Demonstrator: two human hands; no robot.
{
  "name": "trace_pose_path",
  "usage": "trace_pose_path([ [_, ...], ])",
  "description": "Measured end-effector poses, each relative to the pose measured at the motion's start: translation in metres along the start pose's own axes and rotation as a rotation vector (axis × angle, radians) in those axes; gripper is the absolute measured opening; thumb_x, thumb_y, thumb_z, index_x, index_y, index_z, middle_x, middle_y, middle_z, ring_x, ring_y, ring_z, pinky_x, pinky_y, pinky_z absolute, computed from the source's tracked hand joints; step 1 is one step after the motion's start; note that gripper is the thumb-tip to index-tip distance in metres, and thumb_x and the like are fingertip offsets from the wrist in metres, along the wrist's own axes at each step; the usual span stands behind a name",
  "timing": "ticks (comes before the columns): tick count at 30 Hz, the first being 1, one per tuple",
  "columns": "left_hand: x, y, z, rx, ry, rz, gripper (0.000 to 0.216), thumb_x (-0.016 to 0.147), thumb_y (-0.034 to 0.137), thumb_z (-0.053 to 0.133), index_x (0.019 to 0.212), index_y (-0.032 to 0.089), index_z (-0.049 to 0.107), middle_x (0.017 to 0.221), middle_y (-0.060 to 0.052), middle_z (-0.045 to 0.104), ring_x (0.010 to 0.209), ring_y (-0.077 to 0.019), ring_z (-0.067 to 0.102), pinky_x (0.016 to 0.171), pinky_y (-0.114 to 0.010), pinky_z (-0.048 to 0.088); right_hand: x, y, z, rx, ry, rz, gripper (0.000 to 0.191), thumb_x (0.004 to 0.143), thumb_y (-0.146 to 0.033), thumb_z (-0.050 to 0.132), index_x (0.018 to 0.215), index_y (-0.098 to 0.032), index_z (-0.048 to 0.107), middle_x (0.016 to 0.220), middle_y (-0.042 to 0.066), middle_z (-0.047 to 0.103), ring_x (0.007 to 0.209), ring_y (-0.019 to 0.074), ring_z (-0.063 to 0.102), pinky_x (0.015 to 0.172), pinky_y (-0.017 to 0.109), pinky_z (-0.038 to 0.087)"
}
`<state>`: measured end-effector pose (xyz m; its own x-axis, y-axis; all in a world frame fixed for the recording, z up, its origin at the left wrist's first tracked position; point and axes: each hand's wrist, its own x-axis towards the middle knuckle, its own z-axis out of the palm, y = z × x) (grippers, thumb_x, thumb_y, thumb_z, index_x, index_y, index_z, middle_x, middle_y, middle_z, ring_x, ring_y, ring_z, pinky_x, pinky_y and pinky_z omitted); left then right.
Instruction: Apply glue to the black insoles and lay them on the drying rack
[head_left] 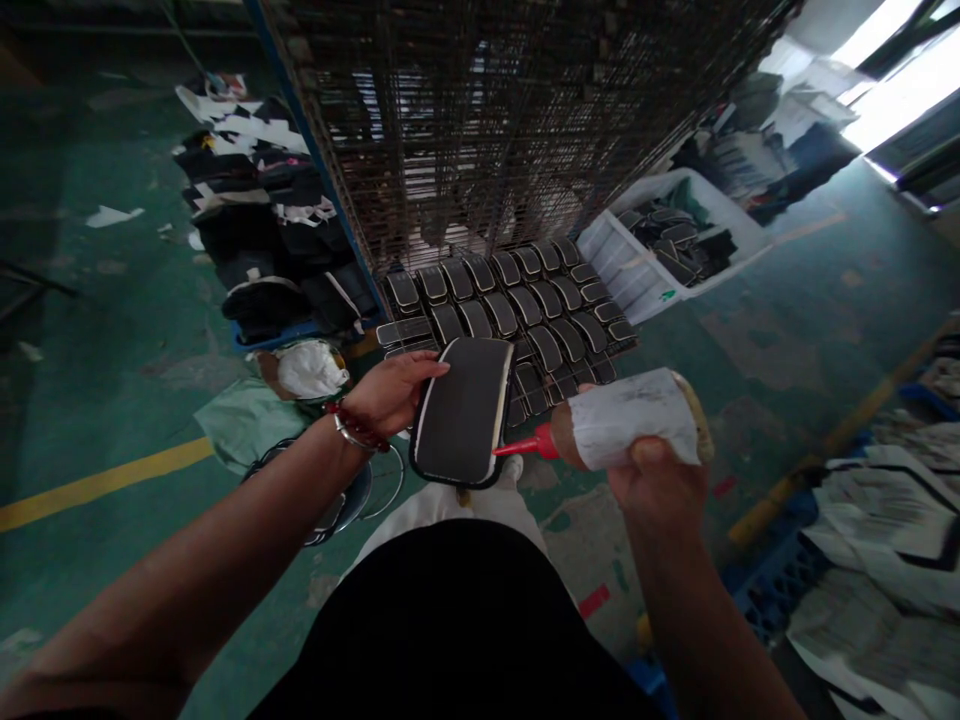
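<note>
My left hand (pixel 397 395) grips a dark, rounded rectangular panel (pixel 461 410) by its left edge, thumb on top and the other fingers hidden beneath. A pale strip runs along the panel's right and lower edges. My right hand (pixel 656 480) is wrapped round a glue bottle (pixel 637 420) with a white wrapping, tipped nearly level. Its red nozzle (pixel 529 442) points left, and the tip is at the panel's lower right edge. Beyond my hands, several similar dark panels with pale edges lie in rows on a wire rack shelf (pixel 555 385).
A tall wire rack (pixel 465 120) rises in front. To its right stands a white bin (pixel 637 280) of dark pieces; to its left, a stack of dark pieces (pixel 255 230). A bucket (pixel 349 505) sits below my left forearm. Blue crates (pixel 772 590) and bundles (pixel 892 510) are at right.
</note>
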<state>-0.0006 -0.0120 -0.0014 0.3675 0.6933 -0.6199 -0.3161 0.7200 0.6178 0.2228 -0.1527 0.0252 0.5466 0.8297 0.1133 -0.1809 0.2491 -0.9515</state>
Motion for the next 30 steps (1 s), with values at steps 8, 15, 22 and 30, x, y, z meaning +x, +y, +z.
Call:
trace_pose_path([
  [8, -0.001, 0.004, -0.002, -0.073, 0.039, -0.015, 0.021, 0.093, -0.001, 0.055, 0.083, 0.009, 0.071, 0.071, -0.005, 0.075, 0.061, -0.0153, 0.07, 0.065, -0.025, 0.061, -0.009, -0.002, -0.003, 0.019, -0.029, -0.001, 0.041, 0.073, -0.028, 0.083, 0.112, -0.027, 0.07, 0.096, 0.009, 0.078, 0.093, 0.0353, 0.077, 0.083, 0.054, 0.063],
  [15, 0.0, 0.0, -0.005, -0.27, 0.126, -0.082, 0.029, 0.092, 0.001, 0.051, 0.111, 0.006, 0.073, 0.086, -0.014, 0.08, 0.078, -0.0252, 0.079, 0.08, -0.039, 0.066, -0.005, 0.006, 0.0, 0.033, 0.123, -0.114, 0.048, 0.075, -0.033, 0.081, 0.121, -0.029, 0.069, 0.114, 0.011, 0.075, 0.111, 0.0366, 0.073, 0.091, 0.058, 0.062],
  [22, 0.0, -0.015, -0.005, -0.433, 0.172, -0.052, 0.039, 0.093, -0.001, 0.047, 0.126, 0.004, 0.065, 0.091, -0.015, 0.081, 0.082, -0.0254, 0.08, 0.083, -0.039, 0.067, 0.001, 0.009, 0.008, -0.017, 0.213, -0.197, 0.045, 0.083, -0.04, 0.077, 0.125, -0.03, 0.068, 0.119, 0.008, 0.074, 0.121, 0.0338, 0.068, 0.095, 0.056, 0.062],
  [30, 0.001, -0.021, 0.005, -0.542, 0.285, -0.028, 0.038, 0.098, 0.0, 0.042, 0.131, 0.002, 0.062, 0.089, -0.014, 0.08, 0.071, -0.0201, 0.078, 0.076, -0.03, 0.066, 0.0, 0.022, 0.011, 0.056, 0.219, -0.147, 0.05, 0.08, -0.047, 0.083, 0.125, -0.031, 0.069, 0.118, 0.008, 0.075, 0.121, 0.034, 0.068, 0.096, 0.054, 0.062],
])
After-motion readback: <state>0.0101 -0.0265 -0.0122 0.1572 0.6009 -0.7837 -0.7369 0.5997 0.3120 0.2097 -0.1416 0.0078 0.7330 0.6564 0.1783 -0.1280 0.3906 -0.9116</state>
